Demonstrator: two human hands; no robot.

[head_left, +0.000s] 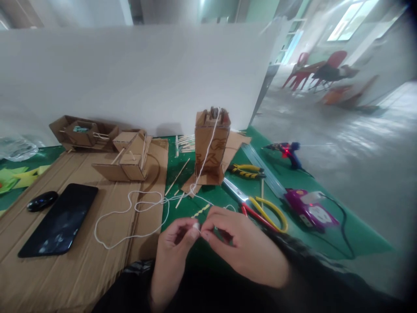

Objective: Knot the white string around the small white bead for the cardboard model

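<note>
Close together at the bottom middle, my left hand (174,245) and my right hand (236,241) both pinch white string. A small white bit shows between the left thumb and index finger, too small to make out. The white string (124,211) lies in loose loops on the cardboard sheet and green table. It also runs up the front of an upright cardboard tower (211,150) and over a roller at its top. A short twisted yellow piece (201,211) lies just beyond my fingertips.
Scissors (239,191), pliers (247,170), a glue gun (288,152) and a purple power strip (311,211) lie right. A black phone (58,219), a mouse (42,201) and cardboard models (130,158) are left. A white panel (137,78) stands behind; thin sticks (177,176) lie near the tower.
</note>
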